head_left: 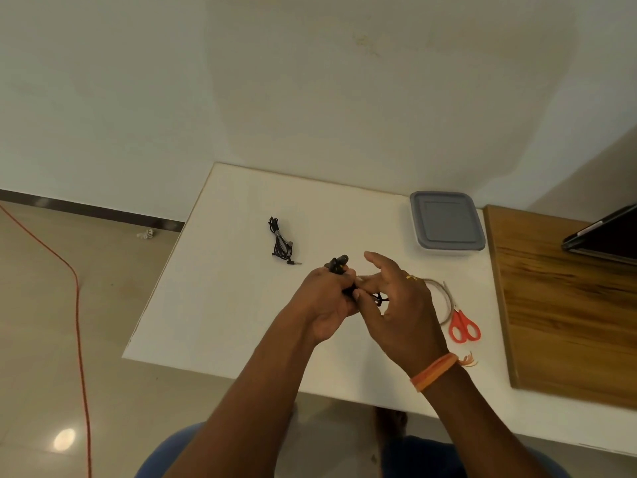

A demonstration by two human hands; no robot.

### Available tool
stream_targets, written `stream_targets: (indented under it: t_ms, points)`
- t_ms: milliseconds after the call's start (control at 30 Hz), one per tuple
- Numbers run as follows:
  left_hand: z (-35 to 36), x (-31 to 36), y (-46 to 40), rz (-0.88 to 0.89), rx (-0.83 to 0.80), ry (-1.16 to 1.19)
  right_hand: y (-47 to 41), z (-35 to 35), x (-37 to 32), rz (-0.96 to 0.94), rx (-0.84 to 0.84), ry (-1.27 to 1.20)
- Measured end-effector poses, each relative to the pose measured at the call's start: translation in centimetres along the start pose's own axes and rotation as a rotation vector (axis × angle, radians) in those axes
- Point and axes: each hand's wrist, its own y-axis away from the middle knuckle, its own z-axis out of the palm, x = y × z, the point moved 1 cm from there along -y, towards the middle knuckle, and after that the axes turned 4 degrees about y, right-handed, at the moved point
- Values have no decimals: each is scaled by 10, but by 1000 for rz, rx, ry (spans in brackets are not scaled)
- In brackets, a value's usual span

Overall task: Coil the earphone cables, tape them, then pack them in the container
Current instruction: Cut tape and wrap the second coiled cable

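Both forearms come up from the bottom of the view bare, no sleeves reaching the wrists. On the right wrist sits an orange thread wristband (435,371), wrapped round several times, with a frayed tuft of loose ends sticking out on the outer side. There's a gold-coloured ring (411,277) on the right hand (401,305), on what looks like the ring finger, though the angle makes that hard to be sure of. The left hand (325,305) wears nothing. Down at the bottom edge, blue trousers (179,453) cover the lap, and a bare foot (391,420) shows beneath the bench edge.
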Motion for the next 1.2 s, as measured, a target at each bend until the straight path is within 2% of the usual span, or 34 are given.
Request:
stream_targets:
  t_ms: [100, 167, 267, 333, 400, 467, 700, 833, 967, 1033, 1200]
  points:
    - [1, 0, 2, 12, -3, -11, -1, 0, -1, 5, -18, 17]
    - [3, -2, 2, 29, -28, -51, -3, -5, -1, 49, 11, -56]
    - [6, -3, 0, 57, -89, -154, -10, -19, 2, 308, 42, -410]
    - [8, -3, 0, 63, -74, -160, -12, -26, 9, 446, 57, -688]
    - [8, -3, -1, 64, -50, -146, -14, -29, 15, 501, 77, -779]
    - [8, -3, -1, 66, -48, -150, -14, -29, 20, 523, 52, -730]
    - [5, -5, -2, 77, -49, -266, -13, -23, 22, 589, -265, -712]
    - [7, -6, 0, 72, -39, -283, -14, -23, 24, 641, -313, -766]
    - [7, -6, -3, 44, 27, -242, -16, -20, 20, 406, -226, -531]
    - [4, -6, -3, 17, 64, -216, -17, -17, 18, 315, -249, -421]
    - [0, -7, -5, -36, 102, -167, -17, -16, 19, 225, -371, -367]
